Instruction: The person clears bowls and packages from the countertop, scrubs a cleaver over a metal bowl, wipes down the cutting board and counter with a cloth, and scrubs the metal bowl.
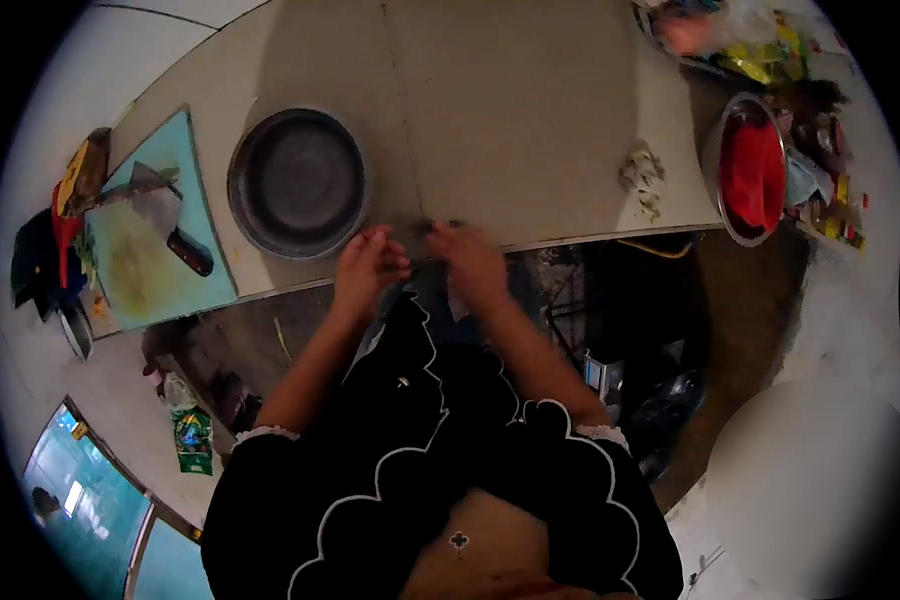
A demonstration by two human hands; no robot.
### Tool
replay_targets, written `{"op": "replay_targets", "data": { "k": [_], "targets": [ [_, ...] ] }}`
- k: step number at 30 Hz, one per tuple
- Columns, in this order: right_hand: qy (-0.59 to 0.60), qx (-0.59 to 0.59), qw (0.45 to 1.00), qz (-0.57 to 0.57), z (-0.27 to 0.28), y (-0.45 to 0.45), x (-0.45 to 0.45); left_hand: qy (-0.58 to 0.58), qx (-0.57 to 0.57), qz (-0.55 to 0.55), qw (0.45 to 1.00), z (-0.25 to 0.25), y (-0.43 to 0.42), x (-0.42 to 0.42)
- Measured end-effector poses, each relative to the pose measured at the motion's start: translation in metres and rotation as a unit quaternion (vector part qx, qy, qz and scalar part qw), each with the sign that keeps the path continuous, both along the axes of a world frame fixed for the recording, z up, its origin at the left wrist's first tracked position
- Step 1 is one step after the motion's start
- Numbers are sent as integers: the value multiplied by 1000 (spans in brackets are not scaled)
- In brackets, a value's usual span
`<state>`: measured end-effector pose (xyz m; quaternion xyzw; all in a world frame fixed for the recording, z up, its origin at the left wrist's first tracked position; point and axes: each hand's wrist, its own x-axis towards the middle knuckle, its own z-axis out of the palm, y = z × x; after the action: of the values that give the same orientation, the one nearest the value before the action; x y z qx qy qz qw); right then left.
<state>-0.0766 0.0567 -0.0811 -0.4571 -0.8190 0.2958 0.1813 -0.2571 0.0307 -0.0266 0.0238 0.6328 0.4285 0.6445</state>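
Observation:
My left hand [368, 268] is just in front of the counter's edge, near the lower right rim of a round dark pan [300, 183]. Its fingers are loosely bent and apart, with nothing visible in them. Facing it across a small gap, my right hand [470, 262] also hovers by the edge. Its fingers reach toward the left and look slightly blurred; I make out no object in them. The pan sits on the counter [510, 130], its inside dark and bare. Small dark specks show on the counter by the right fingertips.
Left of the pan lies a light blue cutting board [155, 270] with a cleaver [160, 210] on it. A crumpled pale cloth [645, 180] rests at the right. Near the counter's right end stands a metal bowl [712, 165] holding something red [753, 175]. Packets [760, 55] are piled behind it.

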Motion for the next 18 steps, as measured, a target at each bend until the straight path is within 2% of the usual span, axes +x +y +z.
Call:
{"op": "replay_targets", "data": {
  "k": [2, 4, 7, 9, 11, 13, 14, 16, 18],
  "targets": [
    [-140, 66, 983, -94, 19, 30, 42, -8, 10, -21, 1000, -4, -1, 5],
    [-94, 195, 958, -189, 4, 54, 109, -13, 22, -45, 999, -17, -2, 8],
    [-174, 184, 929, -271, 0, 69, 142, -32, 20, -81, 996, -14, 6, 24],
    [-160, 138, 951, -225, 0, 65, 94, -10, 30, -129, 991, -3, 20, 40],
    [-125, 82, 984, -94, 15, 61, 41, 23, 63, -180, 981, 2, 30, 55],
    [36, 44, 989, -135, 14, 63, 30, 61, 125, -235, 962, 0, 43, 64],
    [116, 23, 981, -154, 14, 65, 28, 124, 165, -257, 944, -3, 48, 68],
    [51, 162, 976, -133, 20, 80, 71, 246, 240, -290, 893, -9, 57, 76],
    [-55, 199, 941, -268, 43, 102, 112, 408, 287, -334, 800, 4, 70, 84]
  ]
}}
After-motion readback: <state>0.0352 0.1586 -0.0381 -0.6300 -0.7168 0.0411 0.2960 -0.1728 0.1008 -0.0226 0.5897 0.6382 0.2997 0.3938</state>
